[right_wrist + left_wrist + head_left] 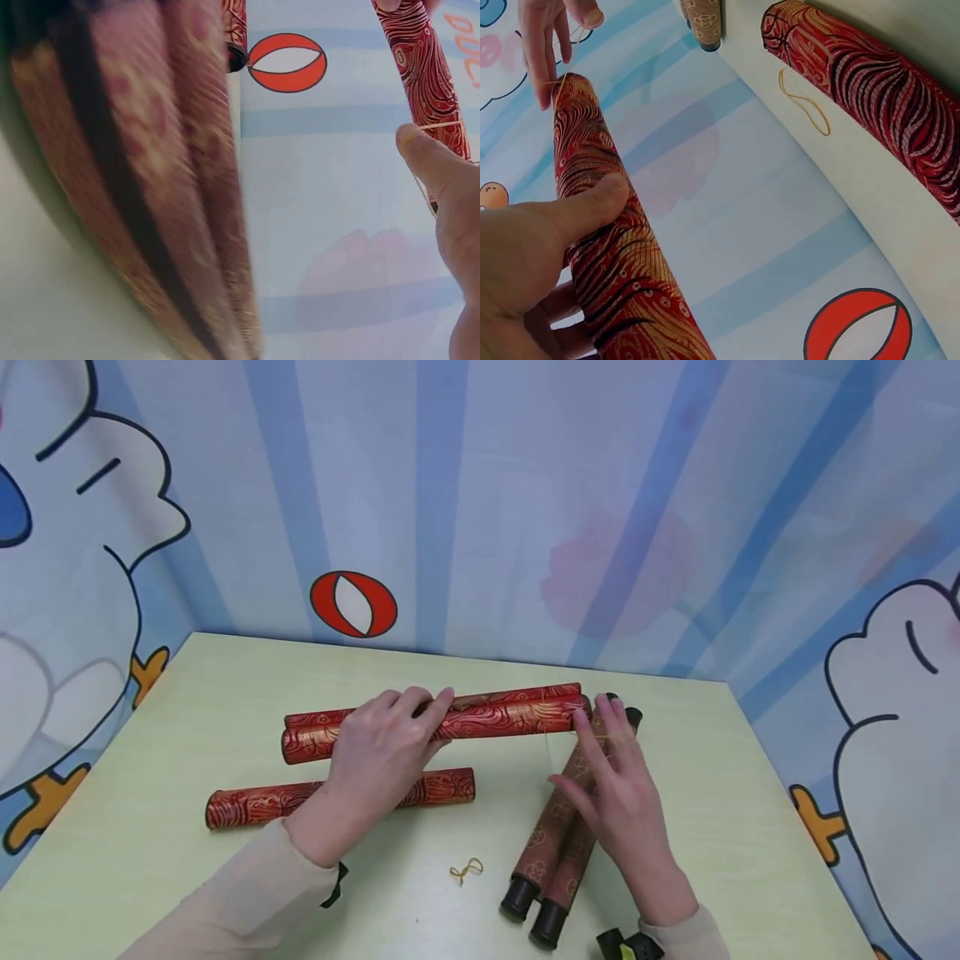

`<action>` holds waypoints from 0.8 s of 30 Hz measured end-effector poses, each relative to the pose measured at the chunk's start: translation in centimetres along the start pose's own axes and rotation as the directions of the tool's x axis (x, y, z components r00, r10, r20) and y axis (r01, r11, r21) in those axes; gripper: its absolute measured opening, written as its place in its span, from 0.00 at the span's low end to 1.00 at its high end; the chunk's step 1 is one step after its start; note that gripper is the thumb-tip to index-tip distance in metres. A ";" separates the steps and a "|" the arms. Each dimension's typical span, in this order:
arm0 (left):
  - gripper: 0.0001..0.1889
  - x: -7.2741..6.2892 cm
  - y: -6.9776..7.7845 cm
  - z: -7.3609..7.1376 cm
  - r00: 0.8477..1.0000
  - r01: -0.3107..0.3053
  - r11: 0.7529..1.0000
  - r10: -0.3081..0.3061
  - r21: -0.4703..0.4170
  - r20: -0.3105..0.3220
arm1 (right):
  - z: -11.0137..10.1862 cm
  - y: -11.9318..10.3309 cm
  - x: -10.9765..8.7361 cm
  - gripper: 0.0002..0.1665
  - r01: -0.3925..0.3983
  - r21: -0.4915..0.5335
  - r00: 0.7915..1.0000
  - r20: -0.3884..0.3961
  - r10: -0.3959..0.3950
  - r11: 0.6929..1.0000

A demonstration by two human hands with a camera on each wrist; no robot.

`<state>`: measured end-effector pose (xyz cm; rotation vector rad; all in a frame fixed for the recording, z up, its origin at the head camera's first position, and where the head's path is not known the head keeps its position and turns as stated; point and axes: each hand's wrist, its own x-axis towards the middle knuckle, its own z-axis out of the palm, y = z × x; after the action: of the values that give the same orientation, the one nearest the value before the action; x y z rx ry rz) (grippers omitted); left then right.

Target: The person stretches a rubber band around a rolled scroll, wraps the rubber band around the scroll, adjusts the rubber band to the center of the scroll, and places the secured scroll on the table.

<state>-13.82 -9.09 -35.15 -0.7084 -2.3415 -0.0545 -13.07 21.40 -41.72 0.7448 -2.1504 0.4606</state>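
Note:
My left hand (390,735) grips two red-and-gold patterned rolls (517,719), held side by side above the table, its thumb lying along the near roll (607,142) in the left wrist view. At their right end is my right hand (622,785), fingers spread and fairly straight. A thin yellow elastic band (442,126) stretches from its thumb across the end of the red rolls. Beneath that hand, two brown patterned rolls (551,831) with black end caps lie side by side on the table. Behind my left forearm rests a third red roll (258,807).
A loose, twisted yellow band (467,870) lies on the pale table (420,910), between the left forearm and the brown rolls. A cartoon-printed backdrop (495,510) rises along the table's far edge.

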 end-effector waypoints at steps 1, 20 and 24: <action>0.29 0.0 0.0 0.0 1.000 -0.003 1.000 0.003 0.000 0.005 | -0.2 0.2 0.4 0.42 0.016 0.001 1.000 0.006 -0.016 1.000; 0.28 0.0 -0.8 -0.8 0.999 -0.013 0.999 0.013 -0.029 0.030 | -2.1 2.0 5.4 0.50 0.197 0.063 0.971 0.127 -0.203 0.978; 0.28 -0.1 -1.0 -1.0 0.999 -0.020 0.999 0.021 -0.032 0.034 | -2.1 2.5 6.2 0.50 0.221 0.078 0.963 0.140 -0.230 0.972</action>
<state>-13.67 -10.25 -34.25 -0.7548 -2.3703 -0.0713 -16.60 22.22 -35.77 1.0757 -2.1608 0.3624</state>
